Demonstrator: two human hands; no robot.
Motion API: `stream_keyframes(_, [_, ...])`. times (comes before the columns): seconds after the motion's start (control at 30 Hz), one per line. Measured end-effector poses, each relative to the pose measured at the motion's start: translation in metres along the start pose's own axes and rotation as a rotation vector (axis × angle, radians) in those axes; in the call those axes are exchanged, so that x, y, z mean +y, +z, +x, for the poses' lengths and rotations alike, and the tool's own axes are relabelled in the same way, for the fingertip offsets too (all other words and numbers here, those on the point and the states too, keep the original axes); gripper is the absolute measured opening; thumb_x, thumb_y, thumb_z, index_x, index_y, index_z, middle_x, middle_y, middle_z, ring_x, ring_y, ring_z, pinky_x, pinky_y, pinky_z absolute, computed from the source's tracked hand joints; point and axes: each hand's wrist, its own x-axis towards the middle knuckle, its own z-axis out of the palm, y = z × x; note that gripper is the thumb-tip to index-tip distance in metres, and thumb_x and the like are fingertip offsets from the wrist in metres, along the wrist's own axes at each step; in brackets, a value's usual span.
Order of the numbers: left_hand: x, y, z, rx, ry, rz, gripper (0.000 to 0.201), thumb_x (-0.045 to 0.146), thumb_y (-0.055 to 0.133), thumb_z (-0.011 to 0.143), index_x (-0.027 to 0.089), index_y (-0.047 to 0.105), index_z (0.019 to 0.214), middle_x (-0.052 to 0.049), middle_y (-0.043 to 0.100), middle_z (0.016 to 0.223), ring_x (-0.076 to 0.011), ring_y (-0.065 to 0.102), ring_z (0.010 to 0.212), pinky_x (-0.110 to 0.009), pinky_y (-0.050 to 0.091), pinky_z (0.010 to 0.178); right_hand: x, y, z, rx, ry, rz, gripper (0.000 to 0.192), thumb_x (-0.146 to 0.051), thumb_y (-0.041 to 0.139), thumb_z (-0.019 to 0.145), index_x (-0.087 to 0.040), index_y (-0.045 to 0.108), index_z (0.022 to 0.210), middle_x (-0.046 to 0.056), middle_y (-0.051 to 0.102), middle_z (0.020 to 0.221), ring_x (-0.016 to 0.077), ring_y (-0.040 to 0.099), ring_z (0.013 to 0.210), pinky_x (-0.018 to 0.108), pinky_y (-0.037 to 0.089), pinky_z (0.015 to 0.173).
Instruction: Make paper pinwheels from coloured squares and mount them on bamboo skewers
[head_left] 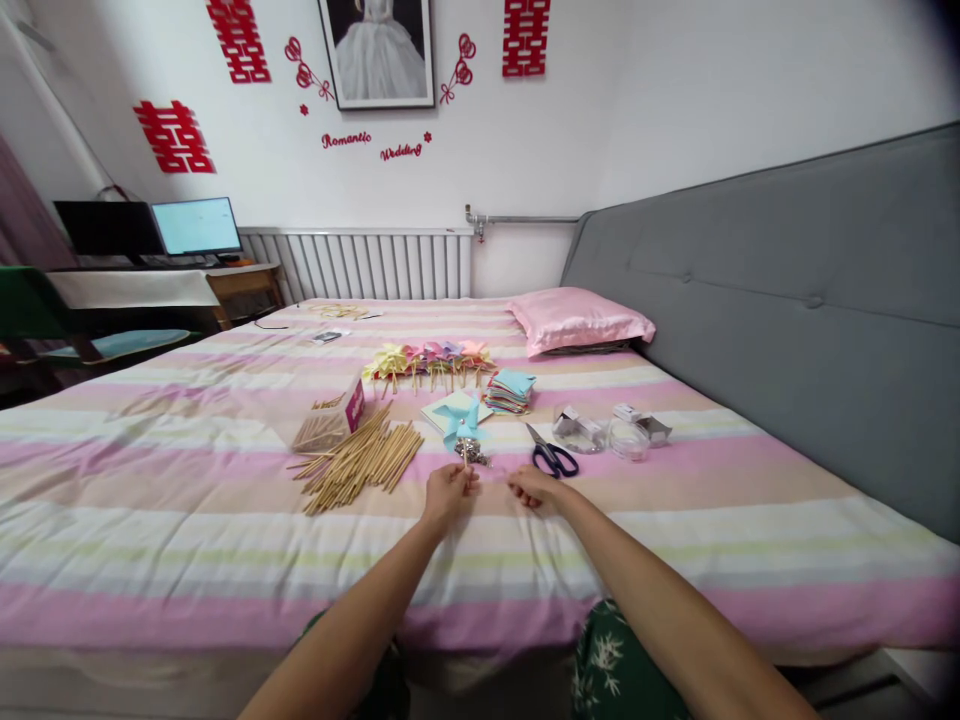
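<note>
The left hand [448, 492] pinched the stick of a blue pinwheel [459, 421]; the right hand [534, 489] seemed closed, holding nothing visible. Striped bedspread [187, 520] lay open around them, scissors [553, 456] just beside.

Red script on the white wall [675, 100] reads "Romantic" [346, 140] and what looks like "Wedding" [400, 152]; three red double-happiness paper signs [174, 136] hang around the framed picture [379, 52].
</note>
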Motion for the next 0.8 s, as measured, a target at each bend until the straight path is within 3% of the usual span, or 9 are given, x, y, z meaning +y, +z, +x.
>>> stream_keyframes(0.17, [0.036, 0.0, 0.008, -0.107, -0.014, 0.024, 0.024, 0.037, 0.069, 0.069, 0.014, 0.066, 0.074, -0.01, 0.072, 0.076, -0.0189, 0.066, 0.067, -0.027, 0.047, 0.06, -0.026, -0.018, 0.004, 0.155, -0.193, 0.31, 0.032, -0.035, 0.052, 0.09, -0.015, 0.055, 0.115, 0.008, 0.06, 0.111, 0.0188, 0.061, 0.093, 0.039, 0.052, 0.08])
stream_keyframes(0.3, [0.045, 0.002, -0.001, -0.201, -0.013, 0.03, 0.028, 0.04, 0.068, 0.071, 0.013, 0.065, 0.079, -0.011, 0.072, 0.083, -0.0183, 0.066, 0.069, -0.026, 0.046, 0.061, -0.048, -0.029, -0.003, 0.335, -0.451, 0.5, 0.048, -0.046, 0.024, 0.096, -0.016, 0.056, 0.115, 0.009, 0.065, 0.11, 0.0193, 0.06, 0.098, 0.034, 0.047, 0.085])
stream_keyframes(0.4, [0.039, 0.007, -0.012, -0.281, -0.033, 0.023, 0.032, 0.042, 0.07, 0.069, 0.012, 0.064, 0.08, -0.011, 0.072, 0.079, -0.0187, 0.066, 0.07, -0.027, 0.046, 0.061, -0.051, -0.025, -0.012, 0.385, -0.62, 0.564, 0.045, -0.052, 0.04, 0.089, -0.019, 0.06, 0.11, 0.006, 0.067, 0.109, 0.0209, 0.06, 0.1, 0.033, 0.045, 0.087])
stream_keyframes(0.5, [0.031, 0.014, -0.021, -0.398, -0.065, 0.034, 0.034, 0.044, 0.07, 0.069, 0.012, 0.062, 0.078, -0.01, 0.071, 0.078, -0.0179, 0.066, 0.068, -0.026, 0.045, 0.059, -0.043, -0.017, -0.022, 0.427, -0.692, 0.592, 0.041, -0.049, 0.06, 0.078, -0.02, 0.063, 0.106, 0.006, 0.067, 0.109, 0.0233, 0.06, 0.1, 0.035, 0.047, 0.085])
stream_keyframes(0.6, [0.028, 0.018, -0.024, -0.458, -0.08, 0.036, 0.036, 0.046, 0.068, 0.07, 0.012, 0.061, 0.078, -0.011, 0.071, 0.08, -0.0182, 0.066, 0.069, -0.026, 0.046, 0.059, -0.034, -0.013, -0.029, 0.45, -0.71, 0.613, 0.034, -0.043, 0.063, 0.076, -0.019, 0.066, 0.099, 0.007, 0.069, 0.1, 0.0233, 0.061, 0.094, 0.036, 0.048, 0.083])
stream_keyframes(0.8, [0.031, 0.013, -0.023, -0.458, -0.071, 0.044, 0.037, 0.047, 0.067, 0.071, 0.012, 0.06, 0.081, -0.012, 0.071, 0.082, -0.0184, 0.066, 0.071, -0.026, 0.046, 0.06, -0.026, -0.016, -0.033, 0.421, -0.697, 0.667, 0.023, -0.037, 0.064, 0.076, -0.018, 0.067, 0.088, 0.006, 0.07, 0.084, 0.0209, 0.064, 0.083, 0.031, 0.05, 0.074])
